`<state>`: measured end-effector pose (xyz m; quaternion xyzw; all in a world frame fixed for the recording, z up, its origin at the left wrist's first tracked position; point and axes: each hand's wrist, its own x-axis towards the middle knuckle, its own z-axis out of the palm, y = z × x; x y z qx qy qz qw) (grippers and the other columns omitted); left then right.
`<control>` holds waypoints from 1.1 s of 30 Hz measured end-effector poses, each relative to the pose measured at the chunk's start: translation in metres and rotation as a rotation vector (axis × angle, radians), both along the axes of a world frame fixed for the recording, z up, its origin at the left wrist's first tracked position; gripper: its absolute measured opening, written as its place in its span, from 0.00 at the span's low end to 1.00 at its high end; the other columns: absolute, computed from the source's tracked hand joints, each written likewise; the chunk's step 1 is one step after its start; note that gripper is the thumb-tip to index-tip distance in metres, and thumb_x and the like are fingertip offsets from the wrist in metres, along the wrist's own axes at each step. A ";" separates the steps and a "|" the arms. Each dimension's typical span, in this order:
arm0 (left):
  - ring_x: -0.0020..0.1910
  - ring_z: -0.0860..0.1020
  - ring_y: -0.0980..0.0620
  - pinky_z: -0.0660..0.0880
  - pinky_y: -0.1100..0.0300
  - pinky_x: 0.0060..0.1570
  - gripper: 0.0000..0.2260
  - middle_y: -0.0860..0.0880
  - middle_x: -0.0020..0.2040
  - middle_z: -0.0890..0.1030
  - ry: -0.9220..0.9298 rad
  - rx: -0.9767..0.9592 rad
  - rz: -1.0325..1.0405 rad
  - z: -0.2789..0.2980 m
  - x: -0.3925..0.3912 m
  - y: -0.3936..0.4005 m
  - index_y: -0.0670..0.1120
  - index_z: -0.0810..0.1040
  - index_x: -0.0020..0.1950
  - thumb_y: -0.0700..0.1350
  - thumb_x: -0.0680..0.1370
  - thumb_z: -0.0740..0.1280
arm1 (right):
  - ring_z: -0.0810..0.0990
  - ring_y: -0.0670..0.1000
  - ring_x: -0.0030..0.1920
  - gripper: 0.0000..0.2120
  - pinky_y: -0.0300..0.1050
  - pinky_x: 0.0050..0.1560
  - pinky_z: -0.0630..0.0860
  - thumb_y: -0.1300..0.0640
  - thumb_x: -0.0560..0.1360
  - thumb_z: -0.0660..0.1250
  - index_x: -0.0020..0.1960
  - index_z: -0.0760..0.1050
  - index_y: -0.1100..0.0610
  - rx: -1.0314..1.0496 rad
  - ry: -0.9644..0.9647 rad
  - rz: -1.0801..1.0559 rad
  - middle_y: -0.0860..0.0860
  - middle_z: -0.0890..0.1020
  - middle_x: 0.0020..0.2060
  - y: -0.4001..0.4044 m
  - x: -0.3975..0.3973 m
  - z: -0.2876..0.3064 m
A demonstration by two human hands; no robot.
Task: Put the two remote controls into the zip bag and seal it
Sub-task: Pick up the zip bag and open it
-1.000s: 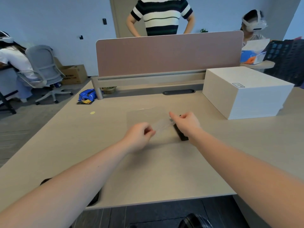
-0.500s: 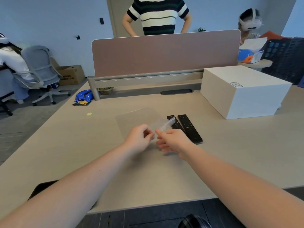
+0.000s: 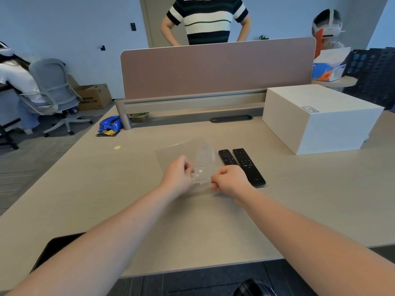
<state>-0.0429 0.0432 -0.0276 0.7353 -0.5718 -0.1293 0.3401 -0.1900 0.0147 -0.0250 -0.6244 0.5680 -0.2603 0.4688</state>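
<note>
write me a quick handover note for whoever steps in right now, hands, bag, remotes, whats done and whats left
Left hand: pinching the near edge of the zip bag.
Right hand: pinching the same edge from the other side; bag mouth looks to be getting pulled apart.
Two remote controls: side by side on the desk, just right of the bag, none inside.
Done: bag in hand.
Left: open it, slide both remotes in, seal.

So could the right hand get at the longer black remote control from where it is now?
Probably yes. The right hand sits just beside the longer black remote control, with nothing lying between them on the beige desk. But it is pinching the clear plastic zip bag together with the left hand, so it must release first.
</note>
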 end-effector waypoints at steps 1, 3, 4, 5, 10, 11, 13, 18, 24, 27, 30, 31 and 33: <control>0.43 0.79 0.41 0.74 0.50 0.46 0.07 0.43 0.39 0.80 0.002 -0.019 0.025 0.001 0.005 0.000 0.46 0.69 0.40 0.37 0.76 0.62 | 0.75 0.50 0.31 0.11 0.41 0.35 0.74 0.64 0.73 0.64 0.32 0.75 0.57 0.006 -0.004 -0.004 0.51 0.80 0.27 0.000 -0.003 -0.001; 0.42 0.78 0.41 0.74 0.50 0.44 0.07 0.46 0.38 0.79 -0.023 -0.032 0.001 0.002 0.011 0.001 0.47 0.68 0.41 0.36 0.75 0.63 | 0.73 0.49 0.27 0.08 0.38 0.28 0.72 0.64 0.74 0.64 0.37 0.76 0.59 0.021 -0.020 -0.004 0.51 0.80 0.28 0.001 -0.007 0.000; 0.41 0.78 0.41 0.74 0.50 0.43 0.09 0.48 0.36 0.77 -0.033 -0.036 -0.036 0.002 0.010 0.004 0.48 0.67 0.41 0.35 0.75 0.63 | 0.73 0.48 0.26 0.07 0.37 0.27 0.71 0.64 0.74 0.64 0.38 0.76 0.59 0.028 -0.029 -0.004 0.51 0.80 0.28 0.002 -0.007 0.000; 0.40 0.77 0.41 0.74 0.51 0.41 0.10 0.49 0.35 0.75 -0.055 -0.042 -0.089 0.002 0.008 0.007 0.48 0.66 0.42 0.34 0.74 0.62 | 0.73 0.48 0.26 0.07 0.36 0.26 0.70 0.64 0.74 0.64 0.38 0.76 0.59 0.033 -0.038 -0.002 0.51 0.80 0.28 0.002 -0.006 0.000; 0.45 0.77 0.42 0.72 0.55 0.43 0.10 0.45 0.43 0.76 -0.260 -0.045 -0.169 0.004 0.004 0.007 0.43 0.80 0.49 0.36 0.74 0.61 | 0.72 0.49 0.24 0.06 0.37 0.27 0.70 0.65 0.72 0.64 0.37 0.75 0.60 0.063 -0.072 -0.039 0.53 0.80 0.27 0.000 -0.002 -0.001; 0.47 0.78 0.42 0.72 0.56 0.44 0.08 0.45 0.44 0.76 -0.280 -0.034 -0.120 0.007 0.005 0.005 0.42 0.81 0.50 0.39 0.74 0.63 | 0.72 0.49 0.24 0.06 0.37 0.27 0.70 0.66 0.72 0.63 0.37 0.75 0.60 0.070 -0.075 -0.051 0.53 0.80 0.27 0.000 -0.003 -0.002; 0.52 0.77 0.43 0.73 0.54 0.48 0.16 0.46 0.50 0.75 -0.330 0.031 -0.029 0.012 0.007 0.003 0.43 0.77 0.56 0.50 0.73 0.68 | 0.72 0.50 0.24 0.07 0.38 0.27 0.70 0.66 0.72 0.63 0.36 0.74 0.60 0.091 -0.075 -0.071 0.54 0.80 0.28 -0.001 -0.006 -0.004; 0.61 0.74 0.40 0.73 0.50 0.54 0.33 0.45 0.65 0.72 -0.328 0.191 0.014 0.022 0.013 -0.002 0.48 0.56 0.72 0.50 0.71 0.69 | 0.71 0.51 0.22 0.11 0.38 0.24 0.67 0.67 0.71 0.61 0.30 0.73 0.61 0.171 -0.079 -0.126 0.56 0.80 0.25 -0.001 -0.012 -0.007; 0.52 0.78 0.41 0.71 0.55 0.43 0.12 0.46 0.47 0.84 -0.237 0.045 0.106 0.041 0.020 0.004 0.49 0.80 0.51 0.52 0.77 0.60 | 0.63 0.50 0.22 0.08 0.34 0.21 0.57 0.67 0.72 0.59 0.35 0.72 0.63 0.325 -0.105 -0.128 0.59 0.76 0.26 -0.003 -0.012 -0.007; 0.50 0.79 0.41 0.75 0.53 0.46 0.12 0.45 0.46 0.84 -0.265 -0.032 0.145 0.042 0.025 0.004 0.45 0.82 0.51 0.51 0.76 0.64 | 0.64 0.51 0.23 0.10 0.36 0.23 0.60 0.65 0.72 0.60 0.32 0.73 0.62 0.290 -0.057 -0.069 0.57 0.77 0.25 -0.004 -0.012 -0.011; 0.53 0.78 0.42 0.74 0.53 0.52 0.17 0.45 0.52 0.82 -0.282 -0.041 -0.001 0.036 0.023 0.005 0.47 0.77 0.61 0.39 0.73 0.65 | 0.73 0.51 0.30 0.15 0.40 0.31 0.68 0.52 0.75 0.64 0.33 0.74 0.59 -0.043 0.154 -0.033 0.51 0.80 0.28 -0.001 -0.017 -0.012; 0.52 0.77 0.42 0.74 0.54 0.52 0.20 0.45 0.53 0.81 -0.290 -0.053 -0.063 0.033 0.023 0.005 0.47 0.75 0.64 0.36 0.72 0.64 | 0.75 0.51 0.34 0.15 0.41 0.34 0.70 0.48 0.76 0.64 0.36 0.74 0.57 -0.195 0.246 -0.053 0.50 0.79 0.31 0.000 -0.021 -0.012; 0.53 0.76 0.42 0.73 0.56 0.50 0.22 0.44 0.55 0.79 -0.327 -0.082 -0.161 0.027 0.021 0.005 0.46 0.72 0.67 0.34 0.73 0.62 | 0.77 0.53 0.42 0.14 0.42 0.37 0.71 0.46 0.77 0.62 0.44 0.76 0.56 -0.424 0.407 -0.107 0.50 0.78 0.38 0.001 -0.029 -0.009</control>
